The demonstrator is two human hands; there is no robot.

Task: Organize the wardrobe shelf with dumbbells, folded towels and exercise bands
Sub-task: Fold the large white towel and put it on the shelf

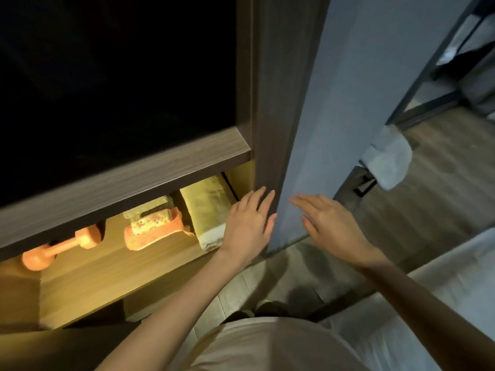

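Dumbbell (pixel 60 247): orange, lying at the left end of the lit shelf (pixel 107 277), well apart from both hands.
Folded towels: I see an orange towel (pixel 152 231) mid-shelf and a pale towel (pixel 209 207) at the right end, just beside the left hand.
Left hand (pixel 246 223): fingers straight, holding nothing, at the dark wardrobe post (pixel 270 103).
Right hand (pixel 329 223): fingers straight and spread, against the grey-blue door (pixel 334 129).

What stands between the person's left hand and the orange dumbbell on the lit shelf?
Two folded towels lie along the shelf between them: the pale towel right beside the left hand, then the orange towel stack. The dumbbell lies beyond them, partly under the upper shelf board. The shelf's front strip looks free.
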